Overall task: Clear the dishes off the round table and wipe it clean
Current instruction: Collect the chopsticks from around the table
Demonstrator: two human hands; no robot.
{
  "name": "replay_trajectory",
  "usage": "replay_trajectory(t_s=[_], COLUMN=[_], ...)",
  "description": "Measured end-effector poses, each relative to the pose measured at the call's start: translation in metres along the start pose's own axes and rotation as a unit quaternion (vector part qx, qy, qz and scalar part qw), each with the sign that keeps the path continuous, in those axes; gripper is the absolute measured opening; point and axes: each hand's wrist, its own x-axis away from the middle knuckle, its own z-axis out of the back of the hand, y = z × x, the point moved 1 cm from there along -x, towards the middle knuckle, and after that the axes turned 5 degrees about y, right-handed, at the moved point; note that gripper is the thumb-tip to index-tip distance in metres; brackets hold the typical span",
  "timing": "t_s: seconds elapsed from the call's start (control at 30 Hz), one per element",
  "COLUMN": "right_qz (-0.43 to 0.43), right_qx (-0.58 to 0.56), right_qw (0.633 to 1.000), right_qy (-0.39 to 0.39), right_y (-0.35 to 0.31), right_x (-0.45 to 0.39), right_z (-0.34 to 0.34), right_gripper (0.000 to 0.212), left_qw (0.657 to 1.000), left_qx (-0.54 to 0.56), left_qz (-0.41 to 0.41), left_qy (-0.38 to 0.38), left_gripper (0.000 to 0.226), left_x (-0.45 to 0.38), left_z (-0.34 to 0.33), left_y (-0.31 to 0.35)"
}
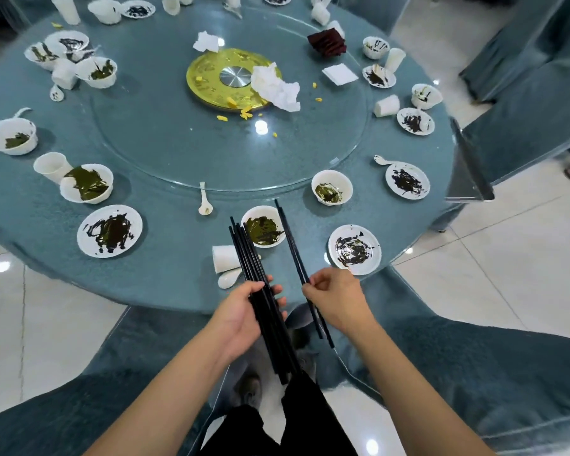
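Left hand (244,311) is wrapped around a bundle of black chopsticks (254,268), fingers curled over the sticks near their middle, while my right hand (336,297) pinches a separate pair of chopsticks (293,245) between thumb and fingertips. Both sets run the same way — long axes pointing away from me and a little leftward, far tips out over the round table (165,284), near ends hanging past its edge toward my legs. The pair lies just right of the bundle, close but apart, so I judge the next move to be a short sideways pass into the left hand's grip. Between the two sets of tips sits a bowl with green residue (264,230); a tipped paper cup (224,258) and a white spoon (229,278) lie under the bundle — low enough, I think, not to catch. Smeared plates, bowls and crumpled tissue remain all round, so clearing is at an early stage and wiping not yet begun.
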Motion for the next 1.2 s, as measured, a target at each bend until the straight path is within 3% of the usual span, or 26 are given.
replay_trajectory(t_s=[0.17,0.37,0.6,0.73,0.9,1.2], right_qz=[0.016,0.052,0.094,0.124,0.151,0.125], right_qx=[0.035,0.117,0.098,0.075,0.136,0.170], right_qw=[0.998,0.992,0.989,0.982,0.963,0.953], right_qy=[-0.042,0.013,0.061,0.122,0.176,0.220], right_y=[-0.006,0.013,0.055,0.099,0.171,0.293], right_x=[0.050,0.081,0.109,0.120,0.132,0.148], right_z=[0.016,0.030,0.071,0.110,0.174,0.271], right_gripper=[0.009,0.010,0.014,0.013,0.022,0.037], left_qw=[0.998,0.997,0.996,0.996,0.996,0.992], left_qx=[-0.048,-0.036,-0.063,-0.082,-0.061,-0.081], left_qz=[0.034,0.038,0.034,0.009,0.012,0.024], left_qy=[-0.037,-0.050,-0.058,-0.047,-0.061,-0.098], left_gripper=[0.018,0.018,0.024,0.022,0.021,0.020], left_x=[0.004,0.019,0.039,0.047,0.064,0.082], left_z=[-0.028,-0.053,-0.091,-0.118,-0.156,-0.241], left_y=[-0.019,-0.049,-0.093,-0.130,-0.190,-0.290])
